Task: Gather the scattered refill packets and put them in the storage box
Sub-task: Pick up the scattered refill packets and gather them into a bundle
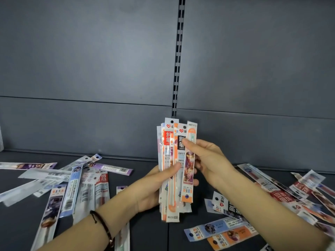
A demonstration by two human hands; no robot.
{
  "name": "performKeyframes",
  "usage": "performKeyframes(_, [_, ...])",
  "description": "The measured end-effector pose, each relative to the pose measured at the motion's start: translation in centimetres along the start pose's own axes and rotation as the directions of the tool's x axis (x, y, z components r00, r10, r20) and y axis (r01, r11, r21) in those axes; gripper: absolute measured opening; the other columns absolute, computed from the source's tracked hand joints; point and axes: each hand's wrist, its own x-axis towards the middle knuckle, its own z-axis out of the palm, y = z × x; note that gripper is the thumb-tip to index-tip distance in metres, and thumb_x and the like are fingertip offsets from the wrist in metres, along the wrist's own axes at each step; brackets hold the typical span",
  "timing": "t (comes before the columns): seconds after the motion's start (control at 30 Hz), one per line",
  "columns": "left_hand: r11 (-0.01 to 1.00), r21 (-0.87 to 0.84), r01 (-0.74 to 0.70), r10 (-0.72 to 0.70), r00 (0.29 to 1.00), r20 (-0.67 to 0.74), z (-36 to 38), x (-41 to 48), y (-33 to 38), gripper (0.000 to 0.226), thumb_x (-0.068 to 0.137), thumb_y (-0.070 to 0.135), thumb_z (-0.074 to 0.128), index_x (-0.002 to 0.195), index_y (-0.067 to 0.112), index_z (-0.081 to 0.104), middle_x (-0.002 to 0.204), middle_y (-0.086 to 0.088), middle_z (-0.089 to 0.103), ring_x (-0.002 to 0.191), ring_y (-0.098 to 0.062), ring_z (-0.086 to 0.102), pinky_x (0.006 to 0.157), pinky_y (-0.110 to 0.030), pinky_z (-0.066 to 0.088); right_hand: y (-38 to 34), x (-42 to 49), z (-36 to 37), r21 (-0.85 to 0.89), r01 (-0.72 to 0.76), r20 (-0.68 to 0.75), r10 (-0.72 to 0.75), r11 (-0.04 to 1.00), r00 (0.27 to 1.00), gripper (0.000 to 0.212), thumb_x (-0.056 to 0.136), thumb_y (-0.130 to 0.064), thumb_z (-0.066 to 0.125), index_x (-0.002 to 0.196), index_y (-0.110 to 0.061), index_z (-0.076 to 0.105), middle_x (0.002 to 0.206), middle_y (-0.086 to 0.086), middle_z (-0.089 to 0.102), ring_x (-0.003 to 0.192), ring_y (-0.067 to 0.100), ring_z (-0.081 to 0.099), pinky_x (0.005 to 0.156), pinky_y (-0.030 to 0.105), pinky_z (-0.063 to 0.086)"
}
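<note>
Upright bundle of refill packets (181, 154) held mid-air above dark shelf (145, 232), before grey back panel (90, 69). Fingers of left hand (150, 189) wrapped round its lower half, thumb across front. Fingers of right hand (208, 160) pinching upper right edge. Shelf strewn with loose packets (70, 189) at left, more packets (282, 194) at right. Dark bracelet (103, 227) on left wrist.

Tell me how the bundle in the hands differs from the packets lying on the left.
The bundle stands upright, off the shelf; the left packets lie flat on it. The bundle is stacked and roughly aligned; the left packets are scattered at crossing angles. The bundle is gripped by the left hand and pinched by the right hand; the left packets are untouched. Both are long, narrow printed sleeves.
</note>
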Motion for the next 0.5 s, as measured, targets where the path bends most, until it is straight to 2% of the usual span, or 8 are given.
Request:
performKeyframes(0.03, [1.0,-0.006,-0.014,0.014,1.0,0.011,0.1,0.0,0.0,0.032,0.082,0.025,0.061,0.113,0.019,0.069,0.111,-0.015,0.072,0.1,-0.029,0.07,0.079,-0.04,0.058,0.2,0.0,0.2,-0.018,0.001,-0.006,-0.001,1.0,1.0,0.015,0.081,-0.024,0.073,0.09,-0.012,0.072,0.079,0.005,0.076,0.054,0.011,0.065,0.044,0.021,0.047])
performKeyframes(0.1, [0.999,-0.006,-0.04,0.04,0.999,-0.002,0.1,0.0,0.0,0.027,0.08,0.019,0.063,0.105,0.02,0.073,0.108,-0.015,0.073,0.094,-0.028,0.072,0.075,-0.038,0.059,0.4,0.1,0.4,-0.038,0.01,-0.015,-0.011,0.999,1.0,0.02,0.08,-0.028,0.074,0.093,-0.013,0.074,0.082,0.006,0.076,0.056,0.012,0.062,0.046,0.021,0.044])
performKeyframes(0.17, [0.998,0.002,-0.065,0.065,0.998,-0.027,-0.2,0.1,0.1,0.033,0.082,0.018,0.063,0.114,0.017,0.066,0.106,-0.014,0.073,0.09,-0.025,0.073,0.073,-0.035,0.058,0.1,0.2,0.2,-0.027,0.028,-0.029,-0.029,0.999,0.999,0.022,0.078,-0.03,0.074,0.093,-0.014,0.076,0.085,0.007,0.076,0.057,0.011,0.054,0.049,0.021,0.04])
performKeyframes(0.23, [0.996,0.002,-0.085,0.085,0.996,-0.035,-0.5,0.2,0.2,0.037,0.085,0.018,0.062,0.121,0.015,0.06,0.105,-0.013,0.074,0.088,-0.023,0.073,0.073,-0.033,0.058,-0.5,0.5,-0.3,0.014,0.034,-0.061,-0.033,0.999,0.998,0.025,0.08,-0.031,0.072,0.095,-0.011,0.075,0.078,0.003,0.071,0.05,0.007,0.041,0.041,0.017,0.032])
performKeyframes(0.3, [0.995,0.032,-0.098,0.1,0.992,-0.079,-0.8,0.3,0.2,0.037,0.083,0.018,0.063,0.12,0.017,0.06,0.101,-0.01,0.075,0.083,-0.02,0.073,0.072,-0.031,0.057,-1.4,1.0,-1.1,0.058,0.021,-0.091,-0.016,0.998,0.996,0.023,0.082,-0.031,0.072,0.09,-0.01,0.074,0.066,-0.003,0.06,0.044,0.005,0.035,0.035,0.016,0.026])
performKeyframes(0.37, [0.994,0.053,-0.099,0.105,0.986,-0.128,-1.0,0.4,0.2,0.04,0.08,0.02,0.064,0.12,0.017,0.059,0.098,-0.009,0.075,0.077,-0.018,0.072,0.07,-0.03,0.057,-2.3,1.3,-1.9,0.019,0.003,-0.078,-0.001,1.0,0.997,0.016,0.084,-0.026,0.071,0.085,-0.01,0.072,0.061,-0.003,0.054,0.041,0.006,0.035,0.033,0.017,0.024])
performKeyframes(0.43, [0.994,0.024,-0.11,0.112,0.981,-0.156,-1.2,0.6,0.3,0.044,0.079,0.024,0.068,0.121,0.013,0.059,0.092,-0.01,0.075,0.071,-0.017,0.07,0.067,-0.031,0.057,-3.1,1.4,-2.8,-0.061,0.002,-0.064,-0.006,0.998,0.998,0.01,0.086,-0.018,0.067,0.081,-0.009,0.069,0.06,0.0,0.057,0.039,0.007,0.04,0.034,0.018,0.025])
performKeyframes(0.5, [0.99,-0.04,-0.133,0.123,0.974,-0.188,-1.5,0.7,0.4,0.045,0.08,0.031,0.071,0.119,0.009,0.06,0.081,-0.01,0.07,0.065,-0.018,0.066,0.063,-0.03,0.056,-3.9,1.4,-3.7,-0.055,0.015,-0.123,-0.022,0.998,0.992,0.01,0.085,-0.013,0.065,0.076,-0.01,0.066,0.057,0.001,0.06,0.037,0.009,0.045,0.033,0.018,0.026])
